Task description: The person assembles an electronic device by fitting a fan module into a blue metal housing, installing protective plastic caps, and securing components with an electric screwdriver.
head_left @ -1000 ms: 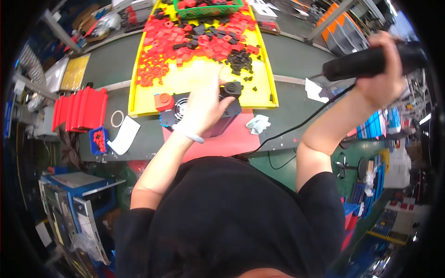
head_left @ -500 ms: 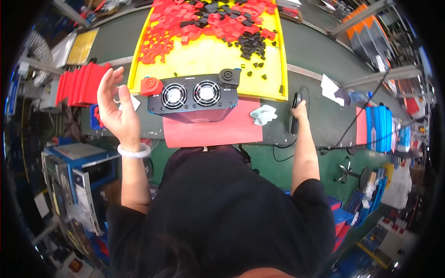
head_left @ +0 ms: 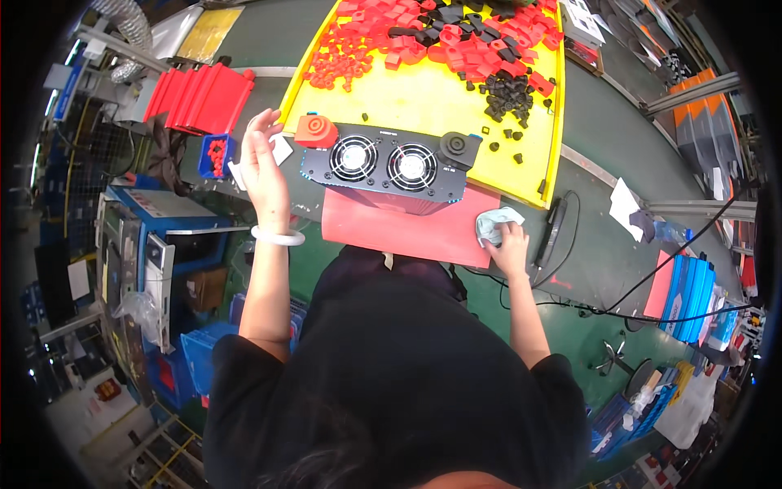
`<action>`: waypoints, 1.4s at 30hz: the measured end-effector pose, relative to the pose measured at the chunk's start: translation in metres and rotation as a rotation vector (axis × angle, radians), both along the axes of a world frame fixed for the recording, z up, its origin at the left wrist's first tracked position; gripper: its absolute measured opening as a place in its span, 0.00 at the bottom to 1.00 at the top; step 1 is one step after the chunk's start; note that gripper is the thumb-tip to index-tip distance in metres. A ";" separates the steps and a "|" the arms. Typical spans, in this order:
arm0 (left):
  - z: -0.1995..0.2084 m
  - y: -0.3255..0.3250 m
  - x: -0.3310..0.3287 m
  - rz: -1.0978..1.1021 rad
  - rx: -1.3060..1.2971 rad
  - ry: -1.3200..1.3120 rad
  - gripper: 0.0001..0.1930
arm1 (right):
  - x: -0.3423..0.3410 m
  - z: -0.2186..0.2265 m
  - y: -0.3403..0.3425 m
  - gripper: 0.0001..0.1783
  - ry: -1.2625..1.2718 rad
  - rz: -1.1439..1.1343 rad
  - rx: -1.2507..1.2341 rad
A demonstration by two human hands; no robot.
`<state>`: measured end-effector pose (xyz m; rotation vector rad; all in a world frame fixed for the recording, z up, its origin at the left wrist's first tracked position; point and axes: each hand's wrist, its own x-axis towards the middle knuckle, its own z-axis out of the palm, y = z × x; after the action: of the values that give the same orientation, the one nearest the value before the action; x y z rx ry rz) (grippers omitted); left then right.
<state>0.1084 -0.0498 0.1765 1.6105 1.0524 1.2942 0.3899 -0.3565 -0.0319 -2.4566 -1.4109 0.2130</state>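
A black box with two fans point(head_left: 383, 163) stands on a pink mat point(head_left: 407, 235). On its top corners sit a red terminal cover point(head_left: 316, 130) and a black terminal cover point(head_left: 459, 148). My left hand point(head_left: 265, 175), fingers loosely curved and apart, is raised beside the box's left end and holds nothing. At the mat's right edge my right hand point(head_left: 510, 248) has its fingers closed on a crumpled pale green cloth point(head_left: 497, 218). Just right of that hand, a slim black power screwdriver point(head_left: 552, 236) with a cable lies on the bench.
Behind the box, a yellow tray point(head_left: 391, 94) bears many red and black plastic caps. Red panels point(head_left: 199, 99) and a small blue bin point(head_left: 216, 156) of red parts stand at left. Blue panels point(head_left: 688, 297) are at right, near black cables and white paper point(head_left: 626, 204).
My right hand has let go of the power screwdriver, moved left and taken hold of the cloth. The left hand stays raised near the box. The whole view has shifted and turned slightly.
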 end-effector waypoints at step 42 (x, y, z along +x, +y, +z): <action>-0.031 0.022 0.019 -0.556 0.245 -0.108 0.35 | -0.155 0.240 0.124 0.20 -0.106 -0.273 0.349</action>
<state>0.1278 -0.0282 0.1451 1.8195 0.3420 1.1346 0.2349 -0.2328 0.2081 -2.3548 -1.0287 -0.2098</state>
